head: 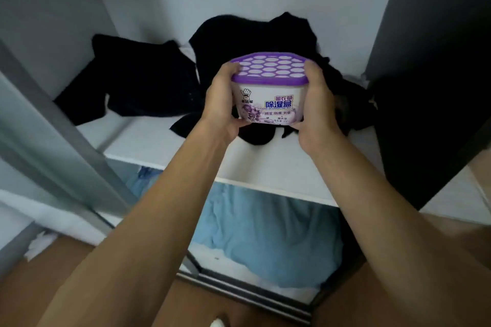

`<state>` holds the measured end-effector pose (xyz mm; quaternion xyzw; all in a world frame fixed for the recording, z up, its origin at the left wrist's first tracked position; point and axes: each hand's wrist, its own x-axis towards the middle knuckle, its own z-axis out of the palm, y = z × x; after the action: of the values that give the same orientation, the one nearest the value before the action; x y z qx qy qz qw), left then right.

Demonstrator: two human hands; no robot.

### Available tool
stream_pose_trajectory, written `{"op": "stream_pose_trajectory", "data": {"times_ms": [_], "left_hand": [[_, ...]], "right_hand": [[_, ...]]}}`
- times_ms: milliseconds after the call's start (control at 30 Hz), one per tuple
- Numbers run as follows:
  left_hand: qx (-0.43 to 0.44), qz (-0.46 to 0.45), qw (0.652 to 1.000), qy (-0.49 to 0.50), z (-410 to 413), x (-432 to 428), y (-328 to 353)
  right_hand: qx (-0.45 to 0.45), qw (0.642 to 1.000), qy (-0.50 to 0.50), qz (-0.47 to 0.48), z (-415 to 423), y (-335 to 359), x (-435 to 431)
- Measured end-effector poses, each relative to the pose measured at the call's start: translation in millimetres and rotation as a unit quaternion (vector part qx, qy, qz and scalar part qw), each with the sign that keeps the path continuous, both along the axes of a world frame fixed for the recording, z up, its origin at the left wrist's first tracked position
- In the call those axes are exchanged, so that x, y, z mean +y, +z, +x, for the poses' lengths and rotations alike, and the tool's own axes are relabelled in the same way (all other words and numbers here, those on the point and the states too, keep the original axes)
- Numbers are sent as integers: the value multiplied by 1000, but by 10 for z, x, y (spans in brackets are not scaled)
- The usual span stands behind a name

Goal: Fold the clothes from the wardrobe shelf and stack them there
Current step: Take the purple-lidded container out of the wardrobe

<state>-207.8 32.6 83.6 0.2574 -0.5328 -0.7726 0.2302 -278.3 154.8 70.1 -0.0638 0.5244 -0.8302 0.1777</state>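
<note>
A white dehumidifier box (pixel 271 93) with a purple honeycomb lid is held above the white wardrobe shelf (pixel 164 141). My left hand (pixel 221 103) grips its left side and my right hand (pixel 317 109) grips its right side, fingers curled over the lid's rim. Behind the box, unfolded black clothes lie on the shelf: one crumpled black pile (pixel 239 34) at the back middle and right, another black garment (pixel 127 82) spread at the left. Part of the pile is hidden by the box and my hands.
A grey sliding door frame (pixel 53 125) stands at the left and a dark door panel (pixel 430 61) at the right. Below the shelf lies light blue fabric (pixel 265 233). The door track (pixel 244 289) runs along the wooden floor.
</note>
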Motion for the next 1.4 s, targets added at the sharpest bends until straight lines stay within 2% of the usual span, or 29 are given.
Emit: {"op": "stream_pose_trajectory", "data": {"times_ms": [100, 233, 567, 767, 1067, 1300, 1400], "left_hand": [[13, 8, 1000, 25, 598, -108, -167], [-11, 13, 992, 121, 1411, -244, -363], [-20, 29, 952, 304, 3772, -536, -734], [-28, 1, 943, 333, 5512, -565, -870], [-41, 38, 895, 442, 7838, -450, -1158], [-55, 46, 865, 497, 9082, -667, -1577], [-71, 77, 867, 488, 9423, -913, -1741]], "right_hand": [[-13, 999, 50, 8, 439, -143, -142], [-35, 991, 124, 24, 1063, -353, -405], [-40, 947, 309, 77, 3074, -642, -1160], [-83, 911, 393, 91, 4676, -809, -1448], [-92, 839, 523, 122, 6946, -1040, -1731], [-107, 785, 594, 142, 8149, -1322, -2192], [-94, 777, 600, 167, 8470, -1477, -2534]]}}
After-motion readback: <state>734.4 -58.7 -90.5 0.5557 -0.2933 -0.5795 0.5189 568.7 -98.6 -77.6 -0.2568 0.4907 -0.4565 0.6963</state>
